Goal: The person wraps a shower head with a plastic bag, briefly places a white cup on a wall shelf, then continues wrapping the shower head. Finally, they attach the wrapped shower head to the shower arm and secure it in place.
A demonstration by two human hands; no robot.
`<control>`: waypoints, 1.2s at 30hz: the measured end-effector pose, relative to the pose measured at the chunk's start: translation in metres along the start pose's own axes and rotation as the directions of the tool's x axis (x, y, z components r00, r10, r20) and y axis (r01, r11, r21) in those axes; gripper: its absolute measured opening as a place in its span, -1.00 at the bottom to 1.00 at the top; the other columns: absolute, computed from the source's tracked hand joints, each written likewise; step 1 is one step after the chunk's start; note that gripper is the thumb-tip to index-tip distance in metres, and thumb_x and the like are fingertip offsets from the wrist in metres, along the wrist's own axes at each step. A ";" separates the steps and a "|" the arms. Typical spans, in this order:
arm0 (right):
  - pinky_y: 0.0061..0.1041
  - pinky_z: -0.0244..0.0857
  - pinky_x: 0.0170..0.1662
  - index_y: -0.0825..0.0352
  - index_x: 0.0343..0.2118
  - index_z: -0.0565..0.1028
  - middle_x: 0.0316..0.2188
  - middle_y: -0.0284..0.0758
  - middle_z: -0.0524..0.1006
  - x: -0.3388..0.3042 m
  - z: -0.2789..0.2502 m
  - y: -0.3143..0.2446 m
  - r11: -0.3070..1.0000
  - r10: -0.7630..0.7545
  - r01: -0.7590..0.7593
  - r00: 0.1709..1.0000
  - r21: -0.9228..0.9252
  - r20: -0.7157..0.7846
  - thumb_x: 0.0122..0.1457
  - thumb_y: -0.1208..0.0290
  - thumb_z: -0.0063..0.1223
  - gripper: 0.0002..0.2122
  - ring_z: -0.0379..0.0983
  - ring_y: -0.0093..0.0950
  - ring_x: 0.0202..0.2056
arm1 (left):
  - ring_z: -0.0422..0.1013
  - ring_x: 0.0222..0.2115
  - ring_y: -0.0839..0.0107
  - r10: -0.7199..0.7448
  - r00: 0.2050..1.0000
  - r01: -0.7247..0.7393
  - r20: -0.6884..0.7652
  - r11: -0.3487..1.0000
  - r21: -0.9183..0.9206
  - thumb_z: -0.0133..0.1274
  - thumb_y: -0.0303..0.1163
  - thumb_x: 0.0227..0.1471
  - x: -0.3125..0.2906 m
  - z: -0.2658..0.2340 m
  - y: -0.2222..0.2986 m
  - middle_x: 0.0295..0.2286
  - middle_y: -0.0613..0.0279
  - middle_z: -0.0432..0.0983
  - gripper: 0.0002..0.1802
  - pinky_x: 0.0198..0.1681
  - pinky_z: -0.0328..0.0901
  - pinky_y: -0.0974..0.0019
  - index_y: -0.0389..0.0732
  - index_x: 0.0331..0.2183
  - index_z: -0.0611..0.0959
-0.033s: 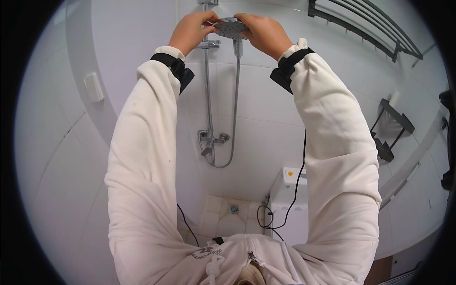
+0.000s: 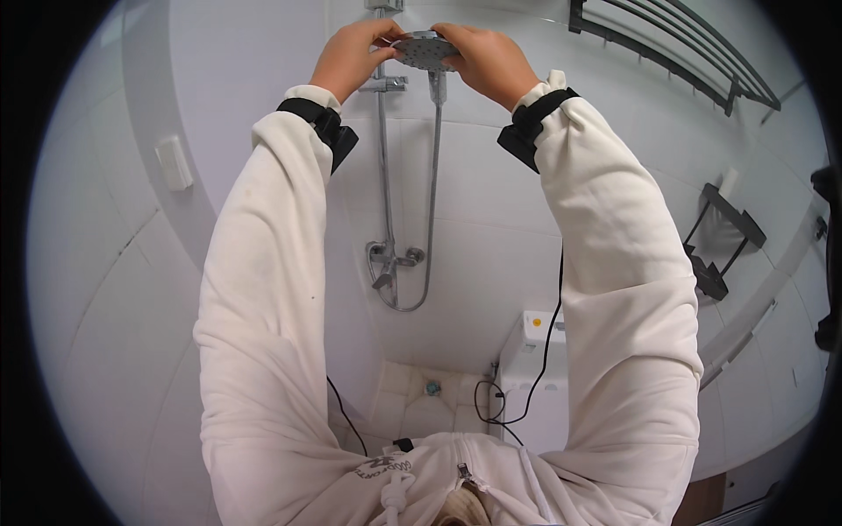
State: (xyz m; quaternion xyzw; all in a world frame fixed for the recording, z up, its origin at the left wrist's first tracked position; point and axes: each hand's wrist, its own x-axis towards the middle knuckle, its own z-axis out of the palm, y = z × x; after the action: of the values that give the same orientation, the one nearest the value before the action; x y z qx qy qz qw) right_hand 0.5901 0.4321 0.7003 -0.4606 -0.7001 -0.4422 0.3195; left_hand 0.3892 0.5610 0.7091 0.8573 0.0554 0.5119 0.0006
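Observation:
Between my raised hands is a round grey shower head (image 2: 424,54), its face dotted with nozzles and turned toward me. My left hand (image 2: 354,58) pinches its left rim with thumb and fingers. On the opposite side my right hand (image 2: 491,63) is closed around the right rim, the fingertips partly hidden behind it. The handle (image 2: 438,88) points down and joins a silver hose (image 2: 434,193), which loops low toward the mixer tap (image 2: 390,257). Just left of the hose stands the vertical slide rail (image 2: 383,167) with its holder bracket (image 2: 386,84).
A dark towel rack (image 2: 667,44) juts from the upper right wall, with a black corner shelf (image 2: 735,215) lower down. A white toilet (image 2: 537,403) stands below right. Black cables (image 2: 551,342) hang near my body. A floor drain (image 2: 431,387) lies below.

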 end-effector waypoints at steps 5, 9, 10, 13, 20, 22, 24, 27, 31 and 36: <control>-0.24 0.45 -0.24 0.19 0.02 0.50 -0.22 -0.22 0.63 0.012 0.003 -0.001 0.998 -0.056 0.054 0.989 -0.017 -0.140 0.08 0.50 0.24 -0.61 0.56 -0.14 -0.27 | 0.54 -0.22 0.27 0.055 0.997 -0.051 -0.059 0.997 0.062 0.13 -0.59 0.05 0.007 -0.015 0.001 -0.26 0.20 0.63 -0.77 -0.12 0.40 0.25 -0.20 -0.19 0.65; -0.25 0.45 -0.28 0.17 0.03 0.49 -0.24 -0.25 0.63 0.015 0.009 -0.004 0.998 -0.059 0.061 0.982 0.005 -0.177 0.08 0.50 0.25 -0.60 0.56 -0.16 -0.28 | 0.53 -0.21 0.27 0.048 0.997 -0.045 -0.058 0.998 0.051 0.14 -0.57 0.04 0.005 -0.022 0.003 -0.26 0.21 0.62 -0.77 -0.12 0.39 0.25 -0.19 -0.20 0.65; -0.25 0.45 -0.28 0.17 0.03 0.49 -0.24 -0.26 0.63 0.014 0.005 -0.005 0.997 -0.070 0.073 0.980 0.013 -0.188 0.08 0.50 0.25 -0.60 0.56 -0.16 -0.29 | 0.53 -0.21 0.27 0.051 0.997 -0.049 -0.058 0.998 0.044 0.15 -0.57 0.04 0.005 -0.025 0.007 -0.27 0.21 0.62 -0.77 -0.12 0.39 0.25 -0.19 -0.20 0.65; -0.26 0.45 -0.29 0.16 0.03 0.49 -0.24 -0.27 0.63 0.017 0.009 -0.008 0.997 -0.069 0.074 0.980 0.018 -0.189 0.09 0.49 0.25 -0.60 0.56 -0.16 -0.29 | 0.53 -0.22 0.27 0.019 0.998 -0.015 -0.062 0.998 0.069 0.15 -0.55 0.05 0.003 -0.028 0.007 -0.27 0.23 0.62 -0.79 -0.13 0.39 0.25 -0.18 -0.21 0.65; -0.28 0.45 -0.31 0.16 0.04 0.48 -0.26 -0.29 0.63 0.020 0.019 -0.014 0.995 -0.090 0.098 0.973 0.030 -0.213 0.09 0.49 0.25 -0.59 0.56 -0.18 -0.31 | 0.55 -0.22 0.34 0.064 0.995 -0.052 -0.078 0.989 0.140 0.16 -0.53 0.08 -0.007 -0.035 0.003 -0.29 0.23 0.62 -0.81 -0.12 0.40 0.30 -0.23 -0.20 0.65; -0.28 0.45 -0.32 0.16 0.04 0.49 -0.26 -0.29 0.63 0.019 0.022 -0.016 0.994 -0.094 0.105 0.973 0.039 -0.211 0.09 0.50 0.25 -0.59 0.56 -0.18 -0.32 | 0.55 -0.23 0.34 0.059 0.996 -0.047 -0.073 0.987 0.155 0.16 -0.53 0.08 -0.010 -0.035 0.002 -0.30 0.23 0.61 -0.82 -0.12 0.40 0.30 -0.22 -0.21 0.65; -0.29 0.45 -0.32 0.16 0.04 0.49 -0.26 -0.28 0.63 0.016 0.018 -0.013 0.993 -0.099 0.111 0.971 0.045 -0.216 0.09 0.51 0.25 -0.59 0.56 -0.18 -0.33 | 0.54 -0.22 0.30 0.062 0.996 -0.052 -0.069 0.989 0.140 0.16 -0.52 0.07 -0.008 -0.034 0.004 -0.28 0.24 0.61 -0.82 -0.12 0.40 0.28 -0.20 -0.21 0.63; -0.29 0.45 -0.33 0.16 0.03 0.49 -0.26 -0.28 0.64 0.018 0.024 -0.017 0.993 -0.103 0.113 0.974 0.041 -0.201 0.09 0.51 0.25 -0.60 0.57 -0.19 -0.33 | 0.54 -0.22 0.27 0.049 0.997 -0.040 -0.063 0.989 0.144 0.16 -0.52 0.07 -0.013 -0.036 -0.001 -0.27 0.24 0.61 -0.82 -0.11 0.40 0.26 -0.20 -0.22 0.62; -0.29 0.45 -0.32 0.17 0.02 0.51 -0.27 -0.29 0.64 0.020 0.024 -0.022 0.990 -0.113 0.127 0.973 0.059 -0.203 0.08 0.52 0.26 -0.60 0.57 -0.19 -0.33 | 0.54 -0.22 0.26 0.078 0.993 -0.062 -0.085 0.983 0.172 0.15 -0.51 0.07 -0.020 -0.041 0.000 -0.27 0.22 0.61 -0.83 -0.11 0.41 0.25 -0.21 -0.23 0.61; -0.29 0.45 -0.31 0.17 0.01 0.53 -0.27 -0.28 0.64 0.026 0.032 -0.027 0.987 -0.121 0.141 0.969 0.080 -0.218 0.07 0.52 0.26 -0.61 0.56 -0.18 -0.32 | 0.54 -0.21 0.24 0.071 0.995 -0.061 -0.074 0.990 0.130 0.15 -0.53 0.08 -0.023 -0.048 -0.010 -0.27 0.20 0.60 -0.84 -0.09 0.41 0.24 -0.24 -0.23 0.59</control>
State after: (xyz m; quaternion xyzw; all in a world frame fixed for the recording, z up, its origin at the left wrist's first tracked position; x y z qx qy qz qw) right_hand 0.5538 0.4657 0.7003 -0.3479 -0.7112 -0.4751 0.3840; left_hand 0.3354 0.5657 0.7116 0.8362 0.0594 0.5403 -0.0731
